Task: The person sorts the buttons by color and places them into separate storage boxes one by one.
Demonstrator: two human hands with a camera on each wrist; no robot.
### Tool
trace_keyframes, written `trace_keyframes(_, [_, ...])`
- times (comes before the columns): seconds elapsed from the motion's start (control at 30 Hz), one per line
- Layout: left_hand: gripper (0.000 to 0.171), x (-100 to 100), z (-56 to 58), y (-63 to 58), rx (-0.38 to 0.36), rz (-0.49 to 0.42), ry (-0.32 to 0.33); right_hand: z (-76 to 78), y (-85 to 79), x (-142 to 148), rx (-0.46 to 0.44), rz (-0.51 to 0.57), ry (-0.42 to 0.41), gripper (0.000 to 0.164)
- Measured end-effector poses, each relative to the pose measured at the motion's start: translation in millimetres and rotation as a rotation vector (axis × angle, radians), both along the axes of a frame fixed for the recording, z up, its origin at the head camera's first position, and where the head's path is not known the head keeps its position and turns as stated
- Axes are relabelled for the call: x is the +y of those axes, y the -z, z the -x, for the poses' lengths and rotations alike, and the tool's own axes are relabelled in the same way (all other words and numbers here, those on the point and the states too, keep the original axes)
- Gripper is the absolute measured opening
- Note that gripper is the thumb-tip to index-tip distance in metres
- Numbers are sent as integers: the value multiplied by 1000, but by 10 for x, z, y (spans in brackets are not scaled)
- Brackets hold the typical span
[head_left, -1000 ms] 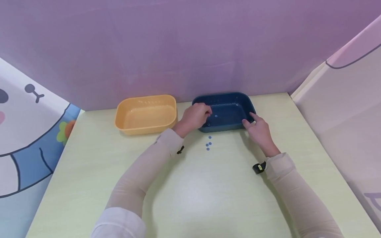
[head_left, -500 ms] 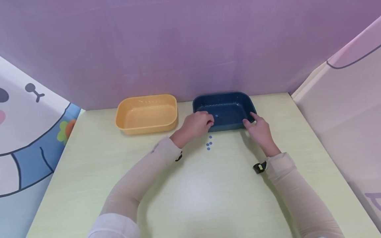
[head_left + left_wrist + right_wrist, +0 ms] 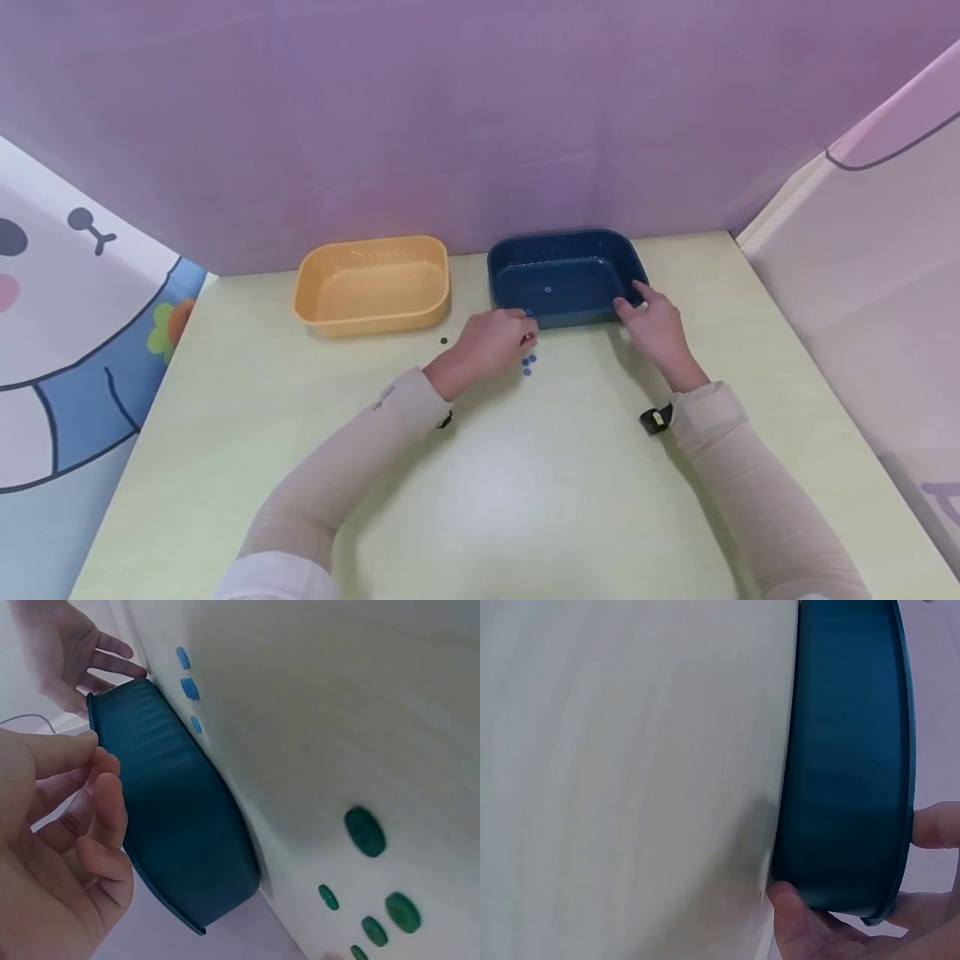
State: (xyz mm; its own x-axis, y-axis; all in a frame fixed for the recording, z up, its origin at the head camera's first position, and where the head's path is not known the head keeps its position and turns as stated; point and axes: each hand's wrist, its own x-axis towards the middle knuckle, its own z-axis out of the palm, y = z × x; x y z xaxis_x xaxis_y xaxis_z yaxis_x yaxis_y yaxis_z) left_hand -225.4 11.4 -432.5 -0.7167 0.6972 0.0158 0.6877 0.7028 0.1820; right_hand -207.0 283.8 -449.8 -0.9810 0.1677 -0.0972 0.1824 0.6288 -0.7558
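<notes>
My left hand hovers by the near left corner of a dark blue plastic tub. In the left wrist view its fingers are curled and the thumb tip meets the index finger, with nothing visible between them. Right beside it on the table lie small button-like blue discs, partly covered by the hand. A blue disc sits on the tub's floor, another near its front wall. My right hand grips the tub's near right corner; the thumb presses low on the wall, fingers at the rim.
A yellow tub stands left of the blue one, against the purple back wall. Several green discs lie on the pale table, mostly hidden behind the left hand in the head view. Printed panels border both sides.
My left hand has come out from over the blue tub toward the table in front. A green disc has come into sight beside its wrist. The right hand keeps its grip.
</notes>
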Motion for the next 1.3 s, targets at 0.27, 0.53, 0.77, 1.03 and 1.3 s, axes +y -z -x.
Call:
trace_keyframes(0.27, [11, -19, -21, 81, -28, 38, 2, 18, -2, -15, 7, -6, -8, 70])
trace_keyframes(0.53, [8, -39, -29, 138, -65, 56, 34, 32, -22, -32, -1, 9, -3, 69])
trace_keyframes(0.77, [18, -63, -47, 160, -122, 77, 80, 41, 9, -40, 6, 5, -4, 69])
trace_keyframes(1.03, [19, -85, -79, 211, -134, 91, 98, 24, 19, -51, -1, 9, -3, 70])
trace_keyframes(1.3, [19, -46, -91, 241, -103, 97, 119, 11, 18, -23, 9, -1, -1, 68])
